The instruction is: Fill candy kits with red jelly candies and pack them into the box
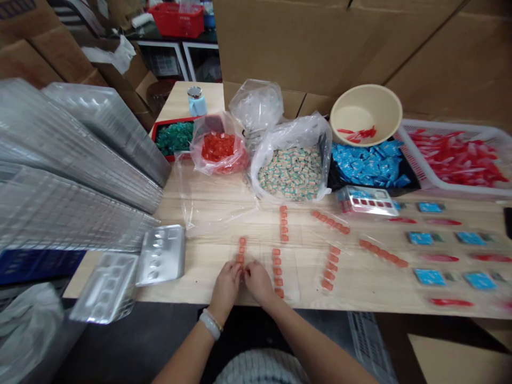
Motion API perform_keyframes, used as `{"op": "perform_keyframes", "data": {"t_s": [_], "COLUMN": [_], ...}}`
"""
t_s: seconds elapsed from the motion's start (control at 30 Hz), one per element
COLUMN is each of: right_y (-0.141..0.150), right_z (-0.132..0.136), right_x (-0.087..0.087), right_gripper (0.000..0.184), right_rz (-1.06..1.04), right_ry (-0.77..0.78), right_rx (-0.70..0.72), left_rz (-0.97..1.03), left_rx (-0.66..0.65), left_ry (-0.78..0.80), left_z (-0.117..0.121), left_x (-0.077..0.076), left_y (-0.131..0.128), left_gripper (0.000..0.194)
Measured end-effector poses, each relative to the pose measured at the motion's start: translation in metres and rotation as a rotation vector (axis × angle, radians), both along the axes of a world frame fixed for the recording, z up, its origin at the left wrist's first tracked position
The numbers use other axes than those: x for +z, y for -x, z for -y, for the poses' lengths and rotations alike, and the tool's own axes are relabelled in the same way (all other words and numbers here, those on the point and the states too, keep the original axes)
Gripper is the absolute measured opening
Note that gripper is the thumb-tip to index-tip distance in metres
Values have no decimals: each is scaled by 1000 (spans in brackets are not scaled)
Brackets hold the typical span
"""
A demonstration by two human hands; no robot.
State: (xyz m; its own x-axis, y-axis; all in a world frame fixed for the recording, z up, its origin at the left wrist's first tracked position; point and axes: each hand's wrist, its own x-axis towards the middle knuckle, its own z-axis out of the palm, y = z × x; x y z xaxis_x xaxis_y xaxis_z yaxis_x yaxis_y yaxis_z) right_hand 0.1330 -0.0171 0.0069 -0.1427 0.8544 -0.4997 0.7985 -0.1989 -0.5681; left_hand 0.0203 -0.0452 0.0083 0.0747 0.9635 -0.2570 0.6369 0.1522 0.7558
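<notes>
My left hand (pixel 226 285) and my right hand (pixel 258 281) meet at the near end of a short row of small orange cubes (pixel 241 252) on the light wood table (pixel 352 282). Their fingertips pinch at the row's lowest cubes, which are partly hidden. A bracelet and a pale band circle my left wrist. Just right of my right hand lies a second orange row (pixel 277 272). Further rows of orange cubes (pixel 284 224) stand beyond it, and another (pixel 330 268) lies to the right. Two silver moulded trays (pixel 160 255) lie left of my hands.
Tall stacks of transparent moulded trays (pixel 68 160) rise at the left. Along the back stand bags of red cubes (pixel 218 148) and wrapped pieces (pixel 292 172), a tray of blue packets (pixel 370 164), a cream bowl (pixel 366 114), and a basket of red strips (pixel 456 157). Blue and red pieces lie in rows at right.
</notes>
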Motion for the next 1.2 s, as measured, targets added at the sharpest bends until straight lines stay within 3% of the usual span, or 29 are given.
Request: {"op": "perform_keyframes", "data": {"t_s": [0.27,0.33,0.4,0.5,0.57,0.67,0.77,0.9,1.0,1.1,1.2], "right_y": [-16,-19,-23,-30,-36,-42,-42,-35,-34,-36,-36], "right_z": [-10,-10,-11,-13,-16,-19,-20,-23,-25,-26,-28], "right_x": [2,2,5,15,22,29,35,50,64,75,80], "right_gripper": [19,12,3,24,33,35,36,38,37,33,29], "right_rz": [-322,-428,-561,-786,-884,-917,-884,-854,-939,-1047,-1093], "right_ry": [126,164,254,431,512,535,495,457,472,511,515], "right_rx": [-70,-206,-429,-701,-762,-771,-784,-721,-686,-666,-666], "left_rz": [-154,-159,-140,-103,-74,-31,106,388,572,747,799], "left_rx": [-21,-30,-29,0,26,86,115,32,100,200,172], "left_ry": [-85,-91,-94,-76,-45,-62,-91,59,184,337,360], "left_z": [-5,-7,-8,-9,-8,-10,-18,-34,-40,-41,-43], "left_x": [-1,-2,-3,-5,-4,8,31,56,62,65,71], "left_y": [-9,-12,-14,-15,-13,-9,-9,-14,-13,-9,-5], "left_gripper": [18,18,18,20,20,25,28,29,21,30,30]}}
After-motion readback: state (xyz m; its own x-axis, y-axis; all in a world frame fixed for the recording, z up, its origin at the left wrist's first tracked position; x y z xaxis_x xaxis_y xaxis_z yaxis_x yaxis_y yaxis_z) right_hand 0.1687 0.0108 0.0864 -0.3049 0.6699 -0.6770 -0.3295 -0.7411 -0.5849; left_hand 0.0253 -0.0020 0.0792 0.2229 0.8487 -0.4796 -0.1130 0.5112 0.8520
